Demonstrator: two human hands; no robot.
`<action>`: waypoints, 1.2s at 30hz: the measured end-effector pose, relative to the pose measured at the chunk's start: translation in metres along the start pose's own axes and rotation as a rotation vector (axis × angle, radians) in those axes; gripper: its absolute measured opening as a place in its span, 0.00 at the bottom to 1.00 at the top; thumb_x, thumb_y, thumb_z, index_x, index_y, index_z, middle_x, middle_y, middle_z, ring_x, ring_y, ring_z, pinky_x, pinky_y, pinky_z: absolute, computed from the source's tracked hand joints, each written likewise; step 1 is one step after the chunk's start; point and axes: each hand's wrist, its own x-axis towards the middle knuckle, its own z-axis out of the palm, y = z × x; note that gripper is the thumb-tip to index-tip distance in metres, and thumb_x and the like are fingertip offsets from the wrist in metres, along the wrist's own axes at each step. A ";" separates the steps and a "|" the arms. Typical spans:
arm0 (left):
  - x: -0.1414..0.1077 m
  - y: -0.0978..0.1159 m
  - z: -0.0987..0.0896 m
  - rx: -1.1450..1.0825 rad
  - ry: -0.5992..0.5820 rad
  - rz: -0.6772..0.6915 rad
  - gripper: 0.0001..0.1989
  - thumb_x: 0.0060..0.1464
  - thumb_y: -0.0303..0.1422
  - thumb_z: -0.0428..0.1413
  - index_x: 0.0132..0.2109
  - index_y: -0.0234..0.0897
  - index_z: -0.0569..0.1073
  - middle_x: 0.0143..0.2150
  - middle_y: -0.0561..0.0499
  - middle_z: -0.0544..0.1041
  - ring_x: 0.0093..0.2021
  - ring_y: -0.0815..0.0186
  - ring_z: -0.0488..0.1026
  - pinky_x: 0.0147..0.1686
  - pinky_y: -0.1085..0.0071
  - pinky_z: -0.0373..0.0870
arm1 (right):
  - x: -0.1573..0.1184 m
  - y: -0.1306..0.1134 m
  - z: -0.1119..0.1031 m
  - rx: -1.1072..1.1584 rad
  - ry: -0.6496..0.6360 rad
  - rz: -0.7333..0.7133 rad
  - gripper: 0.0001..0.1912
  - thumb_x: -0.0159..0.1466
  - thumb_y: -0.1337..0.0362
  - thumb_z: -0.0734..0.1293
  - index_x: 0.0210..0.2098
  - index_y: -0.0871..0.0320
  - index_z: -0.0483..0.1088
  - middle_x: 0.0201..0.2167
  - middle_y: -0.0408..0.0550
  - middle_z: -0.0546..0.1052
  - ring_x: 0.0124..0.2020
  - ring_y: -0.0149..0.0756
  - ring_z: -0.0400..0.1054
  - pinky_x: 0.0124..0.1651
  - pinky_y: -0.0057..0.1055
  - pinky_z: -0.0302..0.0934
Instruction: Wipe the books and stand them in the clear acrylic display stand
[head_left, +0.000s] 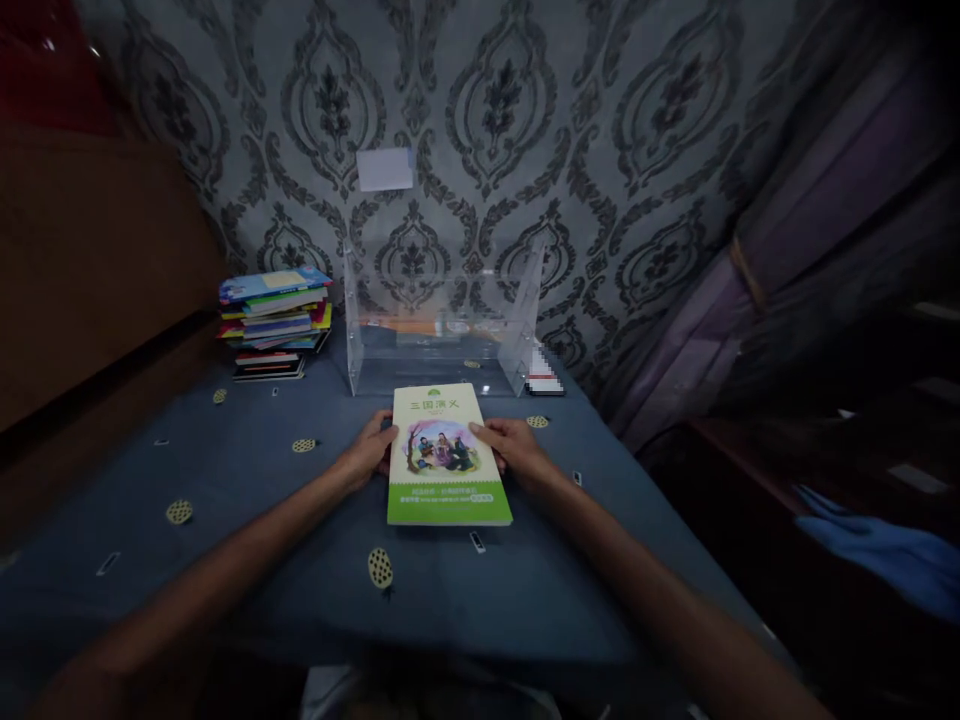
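Note:
Between my two hands is a paperback book (442, 455) with a cream and green cover and a colourful picture of several figures. My left hand (373, 448) grips its left edge, thumb on top and fingers underneath. On the opposite edge, my right hand (514, 447) holds it the same way. The cover faces up, tilted toward me, over the table; whether its underside touches the cloth I cannot tell. Just behind the book stands a clear acrylic rack (442, 345) with upright side panels.
A stack of books (276, 320) rises at the back left. Beside the rack's right side lies a partly blurred flat object (545, 375). A dark blue patterned cloth (247, 480) covers the table. Wooden furniture (90, 260) borders the left; a purple curtain (697, 310) hangs at right.

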 end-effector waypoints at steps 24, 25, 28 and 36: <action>0.048 -0.016 -0.023 1.113 0.130 0.764 0.29 0.61 0.29 0.51 0.68 0.32 0.57 0.59 0.38 0.74 0.60 0.52 0.68 0.59 0.54 0.65 | 0.046 0.000 0.081 -1.069 -0.320 -0.661 0.35 0.61 0.76 0.61 0.68 0.68 0.58 0.69 0.65 0.61 0.72 0.47 0.53 0.72 0.47 0.48; 0.048 -0.015 -0.023 1.113 0.129 0.759 0.29 0.62 0.30 0.51 0.68 0.33 0.56 0.59 0.39 0.74 0.60 0.53 0.68 0.59 0.54 0.65 | 0.051 0.003 0.080 -1.077 -0.321 -0.642 0.36 0.61 0.76 0.60 0.69 0.69 0.56 0.70 0.66 0.60 0.72 0.47 0.52 0.72 0.48 0.47; 0.047 -0.013 -0.022 1.141 0.127 0.733 0.28 0.62 0.31 0.51 0.67 0.34 0.58 0.58 0.40 0.75 0.60 0.52 0.68 0.59 0.53 0.65 | 0.060 0.017 0.057 -1.109 -0.251 -0.591 0.35 0.63 0.75 0.59 0.69 0.67 0.56 0.70 0.65 0.60 0.73 0.47 0.51 0.73 0.50 0.46; 0.044 -0.009 -0.021 1.195 0.083 0.721 0.21 0.62 0.30 0.50 0.61 0.35 0.68 0.56 0.40 0.77 0.61 0.51 0.66 0.60 0.51 0.64 | 0.064 0.048 -0.021 -0.941 -0.087 -0.505 0.27 0.70 0.67 0.55 0.68 0.60 0.62 0.69 0.56 0.64 0.71 0.46 0.56 0.71 0.53 0.50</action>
